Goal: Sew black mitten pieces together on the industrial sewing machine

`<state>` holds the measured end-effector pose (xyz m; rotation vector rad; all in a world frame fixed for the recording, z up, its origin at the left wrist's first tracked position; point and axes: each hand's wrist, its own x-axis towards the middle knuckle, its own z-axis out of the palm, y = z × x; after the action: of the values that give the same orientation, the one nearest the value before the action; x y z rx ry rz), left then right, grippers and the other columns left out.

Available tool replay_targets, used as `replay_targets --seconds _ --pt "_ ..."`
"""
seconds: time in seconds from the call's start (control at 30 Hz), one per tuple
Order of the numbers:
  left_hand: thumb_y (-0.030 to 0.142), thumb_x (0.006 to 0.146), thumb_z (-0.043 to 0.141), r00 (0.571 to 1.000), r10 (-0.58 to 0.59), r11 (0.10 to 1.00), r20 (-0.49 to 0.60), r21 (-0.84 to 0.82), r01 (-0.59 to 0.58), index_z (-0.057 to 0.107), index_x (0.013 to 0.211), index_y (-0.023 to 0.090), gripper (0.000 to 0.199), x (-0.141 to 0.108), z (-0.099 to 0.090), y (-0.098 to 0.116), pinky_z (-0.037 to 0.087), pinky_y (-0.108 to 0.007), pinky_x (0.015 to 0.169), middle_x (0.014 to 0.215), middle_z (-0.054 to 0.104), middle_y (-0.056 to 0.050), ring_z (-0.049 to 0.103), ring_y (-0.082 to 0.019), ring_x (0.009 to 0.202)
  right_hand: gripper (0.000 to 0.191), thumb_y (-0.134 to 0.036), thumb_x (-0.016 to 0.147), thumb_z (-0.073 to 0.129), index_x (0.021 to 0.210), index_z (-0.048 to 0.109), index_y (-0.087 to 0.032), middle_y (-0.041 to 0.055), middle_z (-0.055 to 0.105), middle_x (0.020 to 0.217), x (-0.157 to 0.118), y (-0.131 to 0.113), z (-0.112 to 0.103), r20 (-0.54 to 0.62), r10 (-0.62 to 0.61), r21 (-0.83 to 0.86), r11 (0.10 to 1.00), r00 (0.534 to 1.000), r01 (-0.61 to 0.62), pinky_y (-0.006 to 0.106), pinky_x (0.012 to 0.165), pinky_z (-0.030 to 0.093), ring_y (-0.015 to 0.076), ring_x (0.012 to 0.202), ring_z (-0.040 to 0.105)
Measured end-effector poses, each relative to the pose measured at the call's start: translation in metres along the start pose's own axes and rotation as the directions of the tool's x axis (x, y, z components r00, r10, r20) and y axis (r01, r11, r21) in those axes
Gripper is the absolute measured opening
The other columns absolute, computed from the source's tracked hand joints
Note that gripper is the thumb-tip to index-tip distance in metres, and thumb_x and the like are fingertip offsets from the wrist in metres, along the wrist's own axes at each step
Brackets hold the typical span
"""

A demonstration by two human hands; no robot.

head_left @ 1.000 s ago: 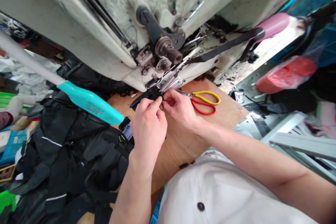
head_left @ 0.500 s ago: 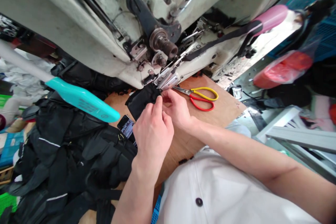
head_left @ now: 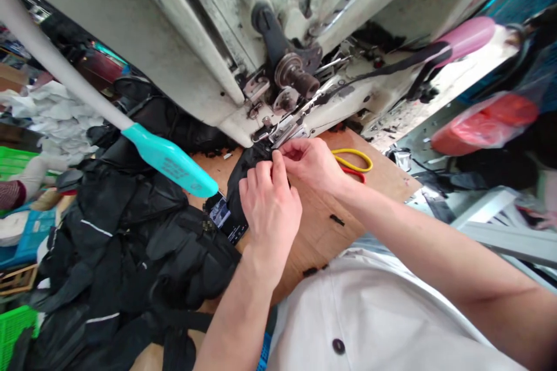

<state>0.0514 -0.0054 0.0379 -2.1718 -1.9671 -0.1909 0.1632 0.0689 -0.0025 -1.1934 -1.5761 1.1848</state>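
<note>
A black fabric piece [head_left: 237,174] lies under the metal presser foot [head_left: 289,130] of a grey-white sewing machine [head_left: 195,40]. Over its near part, my left hand [head_left: 272,197] has its fingers together, gripping the cloth close to the foot. My right hand [head_left: 311,165] pinches at the cloth's right edge, thumb and forefinger closed beside the left fingertips. What lies between those fingertips is mostly hidden. Behind the right hand, scissors with one yellow and one red handle [head_left: 354,159] rest on the wooden table [head_left: 322,237]; their blades are covered.
Dark garments [head_left: 130,232] are heaped at the left. A lamp with a turquoise head [head_left: 174,162] reaches over them, above a phone [head_left: 221,214]. Black scraps [head_left: 337,220] dot the table. At the right are a red plastic-wrapped bundle [head_left: 487,124] and a grey metal frame [head_left: 509,226].
The view has shifted, so most things appear further right. My right hand now covers the scissors' blades and part of the red handle. The black fabric looks more bunched beneath my left hand.
</note>
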Motion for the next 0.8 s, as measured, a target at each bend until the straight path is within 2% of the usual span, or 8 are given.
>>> replay_targets --seconds 0.1,0.17,0.27,0.33,0.43,0.57,0.7,0.8 --pt "0.017 0.091 0.053 0.991 -0.026 0.994 -0.128 -0.111 0.012 0.06 0.131 0.017 0.041 -0.007 0.008 -0.006 0.044 -0.039 0.083 0.114 0.063 -0.011 0.058 -0.026 0.101 0.011 -0.027 0.08 0.065 0.075 0.065 -0.017 -0.0017 0.062 0.065 -0.006 0.002 0.013 -0.102 0.033 0.027 0.999 0.994 -0.031 0.023 0.056 0.04 0.011 0.058 0.053" --pt "0.02 0.095 0.051 0.98 -0.018 0.985 -0.198 -0.171 -0.016 0.064 0.127 0.018 0.034 -0.009 0.01 -0.012 0.044 -0.038 0.086 0.114 0.065 -0.011 0.058 -0.025 0.103 0.007 -0.026 0.08 0.063 0.079 0.062 -0.018 -0.0004 0.064 0.073 -0.015 0.007 0.026 -0.173 -0.002 -0.01 1.0 0.985 0.001 0.024 0.06 0.042 0.0126 0.064 0.055" --pt "0.022 0.098 0.051 0.973 0.044 0.979 -0.226 -0.183 -0.087 0.066 0.123 0.018 0.03 -0.009 0.01 -0.021 0.044 -0.038 0.088 0.113 0.067 -0.012 0.059 -0.024 0.103 0.007 -0.022 0.079 0.061 0.085 0.058 -0.02 0.0018 0.064 0.083 -0.027 0.015 0.037 -0.193 -0.071 -0.093 0.994 0.979 0.054 0.025 0.065 0.044 0.0149 0.073 0.056" --pt "0.021 0.098 0.051 0.972 0.114 0.977 -0.207 -0.152 -0.148 0.067 0.122 0.018 0.029 -0.007 0.008 -0.025 0.044 -0.037 0.087 0.11 0.068 -0.011 0.059 -0.023 0.1 0.004 -0.018 0.079 0.057 0.084 0.057 -0.02 0.0013 0.063 0.081 -0.029 0.019 0.034 -0.159 -0.076 -0.072 0.995 0.984 0.065 0.025 0.064 0.044 0.0143 0.071 0.055" --pt "0.018 0.097 0.051 0.963 0.22 0.968 -0.154 -0.087 -0.235 0.067 0.122 0.018 0.03 -0.001 0.008 -0.027 0.044 -0.037 0.083 0.106 0.069 -0.01 0.059 -0.024 0.095 0.006 -0.016 0.08 0.054 0.081 0.06 -0.019 -0.0003 0.063 0.073 -0.024 0.018 0.017 -0.055 -0.06 0.038 0.997 0.997 0.062 0.024 0.061 0.044 0.0129 0.065 0.056" --pt "0.018 0.098 0.046 0.962 0.263 0.964 -0.074 -0.018 -0.265 0.066 0.124 0.018 0.033 0.013 0.009 -0.029 0.045 -0.039 0.081 0.106 0.068 -0.012 0.06 -0.025 0.095 0.011 -0.016 0.076 0.059 0.082 0.067 -0.017 0.0002 0.067 0.071 -0.01 0.008 -0.003 0.061 -0.003 0.059 0.998 0.998 0.0 0.024 0.06 0.045 0.0141 0.065 0.059" --pt "0.017 0.098 0.044 0.962 0.272 0.962 -0.013 0.018 -0.272 0.064 0.127 0.018 0.036 0.022 0.001 -0.034 0.046 -0.043 0.085 0.111 0.069 -0.013 0.061 -0.028 0.102 0.011 -0.019 0.073 0.062 0.081 0.069 -0.016 0.0007 0.069 0.071 -0.002 0.0 -0.002 0.055 0.065 0.075 0.995 0.996 -0.069 0.024 0.059 0.046 0.0148 0.064 0.06" --pt "0.016 0.098 0.043 0.944 0.33 0.943 0.022 0.038 -0.33 0.062 0.13 0.018 0.037 0.021 -0.011 -0.038 0.044 -0.045 0.092 0.119 0.068 -0.012 0.059 -0.029 0.108 0.011 -0.02 0.072 0.063 0.082 0.066 -0.017 0.0003 0.068 0.073 -0.006 0.0 0.008 0.005 0.058 0.1 0.993 0.998 -0.058 0.024 0.059 0.046 0.0136 0.063 0.058"
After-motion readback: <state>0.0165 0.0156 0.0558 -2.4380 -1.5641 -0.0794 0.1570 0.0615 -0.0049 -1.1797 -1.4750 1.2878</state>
